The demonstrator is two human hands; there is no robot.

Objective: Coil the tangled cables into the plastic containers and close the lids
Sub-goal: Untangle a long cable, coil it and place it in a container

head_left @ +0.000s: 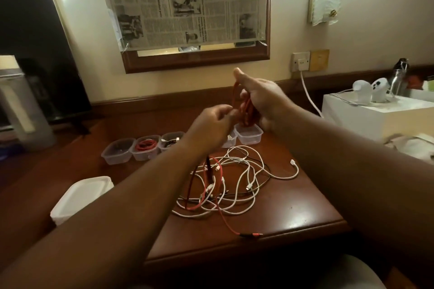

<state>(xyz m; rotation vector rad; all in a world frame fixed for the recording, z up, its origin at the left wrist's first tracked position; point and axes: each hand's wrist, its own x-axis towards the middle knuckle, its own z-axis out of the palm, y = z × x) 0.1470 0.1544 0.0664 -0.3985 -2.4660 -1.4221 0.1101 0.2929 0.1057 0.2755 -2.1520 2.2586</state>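
Note:
My right hand [263,98] holds a coil of red cable [245,108] up above the table, thumb raised. My left hand [212,122] pinches the same red cable just left of the coil. Below them a tangle of white, red and black cables [225,180] lies on the wooden table [293,209]. A row of clear plastic containers stands at the back: an empty one [117,151], one with a coiled red cable [146,146], one with dark cable [169,142], and an open one [250,135] under my right hand. Another container is partly hidden behind my left hand.
A stack of white lids [81,197] sits at the left by my forearm. A white box [375,115] with small white devices and a metal bottle [399,77] stands at the right. A white cord [310,94] hangs from the wall socket. A framed mirror covered with newspaper [187,7] hangs behind.

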